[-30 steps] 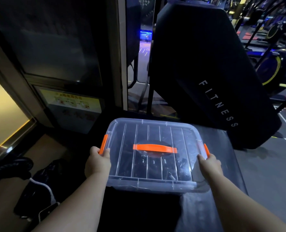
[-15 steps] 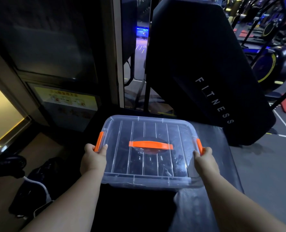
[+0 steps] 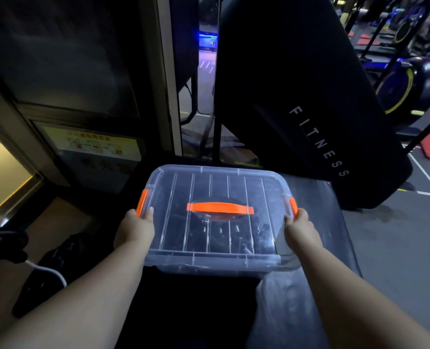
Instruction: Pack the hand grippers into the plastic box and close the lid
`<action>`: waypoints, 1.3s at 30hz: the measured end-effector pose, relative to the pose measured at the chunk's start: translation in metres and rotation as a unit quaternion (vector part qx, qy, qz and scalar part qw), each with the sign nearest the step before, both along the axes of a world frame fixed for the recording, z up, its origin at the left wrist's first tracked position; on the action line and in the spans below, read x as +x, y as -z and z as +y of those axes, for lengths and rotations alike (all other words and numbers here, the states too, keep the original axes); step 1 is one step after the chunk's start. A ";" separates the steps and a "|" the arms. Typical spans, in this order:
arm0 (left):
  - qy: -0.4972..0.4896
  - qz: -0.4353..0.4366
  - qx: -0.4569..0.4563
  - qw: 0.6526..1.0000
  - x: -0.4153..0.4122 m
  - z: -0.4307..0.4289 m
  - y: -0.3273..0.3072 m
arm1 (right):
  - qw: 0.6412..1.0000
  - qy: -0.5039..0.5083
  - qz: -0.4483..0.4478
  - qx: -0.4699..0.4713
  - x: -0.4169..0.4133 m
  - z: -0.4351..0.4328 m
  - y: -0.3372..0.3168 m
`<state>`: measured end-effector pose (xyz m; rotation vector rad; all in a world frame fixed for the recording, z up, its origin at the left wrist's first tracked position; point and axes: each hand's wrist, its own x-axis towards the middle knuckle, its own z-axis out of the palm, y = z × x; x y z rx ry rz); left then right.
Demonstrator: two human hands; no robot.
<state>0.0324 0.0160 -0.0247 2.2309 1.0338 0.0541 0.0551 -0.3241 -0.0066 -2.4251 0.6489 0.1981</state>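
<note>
We see the plastic box (image 3: 209,267) on the bench (image 3: 334,238), its lid (image 3: 254,187) lying on top and the dark hand grippers (image 3: 236,235) dimly visible inside. The left hand (image 3: 134,230) grips the box at the left orange latch (image 3: 142,201), and the right hand (image 3: 301,229) grips it at the right orange latch (image 3: 293,205).

Dim light, black FITNESS pad (image 3: 297,84), grey floor (image 3: 400,248)

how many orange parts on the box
3: left latch by the left hand, right latch by the right hand, handle at the lid's middle. Others may hide under the rim.
</note>
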 end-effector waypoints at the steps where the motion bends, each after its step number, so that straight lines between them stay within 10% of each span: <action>1: 0.002 -0.001 0.001 1.000 0.002 0.000 -0.001 | 1.000 -0.001 0.000 0.002 0.000 -0.001 0.000; 39: 0.114 0.036 0.098 0.988 0.036 -0.129 -0.038 | 0.990 0.047 0.032 -0.133 -0.022 -0.103 -0.011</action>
